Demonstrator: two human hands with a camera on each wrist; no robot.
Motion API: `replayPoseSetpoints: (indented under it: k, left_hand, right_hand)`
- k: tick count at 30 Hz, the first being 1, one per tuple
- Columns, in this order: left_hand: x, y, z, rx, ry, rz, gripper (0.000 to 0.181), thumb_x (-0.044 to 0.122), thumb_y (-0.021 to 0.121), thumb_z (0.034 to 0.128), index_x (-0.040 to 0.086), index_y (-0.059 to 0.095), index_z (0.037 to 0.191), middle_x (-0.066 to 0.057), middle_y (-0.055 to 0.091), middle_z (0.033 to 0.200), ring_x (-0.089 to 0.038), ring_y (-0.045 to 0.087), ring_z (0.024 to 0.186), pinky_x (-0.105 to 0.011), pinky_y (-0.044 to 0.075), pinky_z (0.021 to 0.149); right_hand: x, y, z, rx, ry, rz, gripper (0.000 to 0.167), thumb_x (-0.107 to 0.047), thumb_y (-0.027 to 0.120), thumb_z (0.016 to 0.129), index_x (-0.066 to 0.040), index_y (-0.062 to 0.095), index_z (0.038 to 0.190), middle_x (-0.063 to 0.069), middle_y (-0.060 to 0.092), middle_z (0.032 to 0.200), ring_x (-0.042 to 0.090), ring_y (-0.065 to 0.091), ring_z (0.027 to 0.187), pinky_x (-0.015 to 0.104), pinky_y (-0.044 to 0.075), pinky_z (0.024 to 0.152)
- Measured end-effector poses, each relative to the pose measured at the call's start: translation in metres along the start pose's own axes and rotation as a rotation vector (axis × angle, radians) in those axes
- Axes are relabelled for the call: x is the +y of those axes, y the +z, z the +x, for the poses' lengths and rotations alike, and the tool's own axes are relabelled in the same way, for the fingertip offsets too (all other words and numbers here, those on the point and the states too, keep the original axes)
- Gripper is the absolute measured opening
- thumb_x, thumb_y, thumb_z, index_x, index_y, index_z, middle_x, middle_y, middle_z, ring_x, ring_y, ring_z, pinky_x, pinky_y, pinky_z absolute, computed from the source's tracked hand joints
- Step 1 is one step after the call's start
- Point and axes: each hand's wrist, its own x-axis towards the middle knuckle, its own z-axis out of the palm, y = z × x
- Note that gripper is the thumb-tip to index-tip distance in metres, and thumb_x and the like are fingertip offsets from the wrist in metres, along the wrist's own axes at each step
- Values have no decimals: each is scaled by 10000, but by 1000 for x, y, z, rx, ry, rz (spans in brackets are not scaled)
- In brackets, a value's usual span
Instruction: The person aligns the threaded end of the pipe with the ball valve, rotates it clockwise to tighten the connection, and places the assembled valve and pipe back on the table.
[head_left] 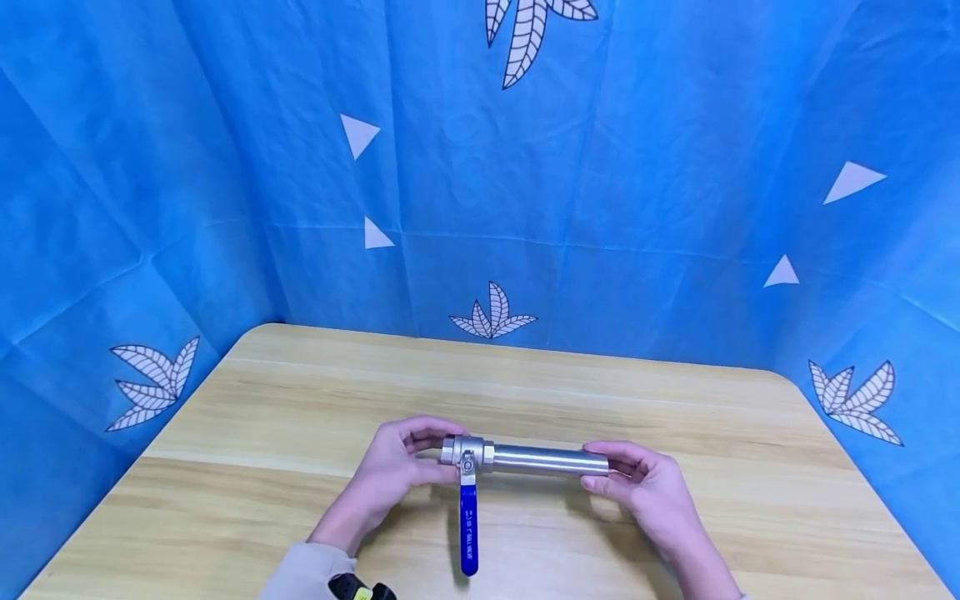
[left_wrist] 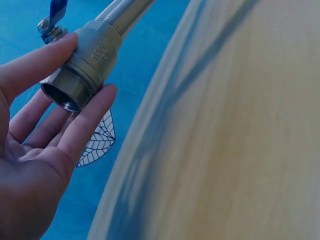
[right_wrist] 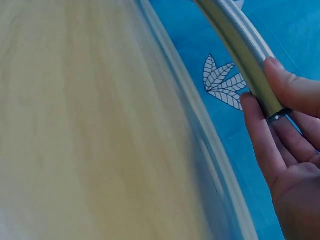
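Note:
A silver ball valve [head_left: 469, 450] with a blue lever handle [head_left: 468, 529] is joined to a straight metal pipe [head_left: 547, 460]. My left hand [head_left: 397, 467] pinches the valve's left end between thumb and fingers; in the left wrist view the valve's open socket [left_wrist: 67, 92] faces the palm. At the other end, my right hand [head_left: 645, 487] pinches the pipe, whose tip [right_wrist: 278, 116] shows between thumb and fingers in the right wrist view. The assembly is held roughly level above the table, and the lever points toward me.
A light wooden table [head_left: 300, 392] with rounded far corners lies below. Blue cloth [head_left: 480, 167] printed with white leaves and triangles hangs behind it and at both sides. A dark band with a yellow patch [head_left: 362, 588] is on the left wrist.

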Motion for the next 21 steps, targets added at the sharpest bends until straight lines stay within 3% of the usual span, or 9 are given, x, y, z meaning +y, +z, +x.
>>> replayPoseSetpoints:
  k: [12, 21]
  left_hand:
    - [-18, 2, 7, -6, -36, 13, 512, -88, 869, 754, 64, 772, 1233, -129, 778, 1252, -254, 751, 1124, -377, 636, 1014]
    - [-16, 8, 4, 44, 15, 241, 470, 0, 892, 780, 159, 798, 1213, -29, 782, 1265, -309, 708, 1247, -557, 532, 1145]
  right_hand:
    - [11, 9, 6, 60, 96, -92, 476, -43, 928, 785, -22, 786, 1239, 58, 833, 1098, 81, 753, 915, 200, 611, 837]
    - [16, 11, 8, 52, 95, -175, 411, -72, 920, 817, -75, 809, 1212, 82, 814, 1136, 56, 717, 917, 186, 592, 819]
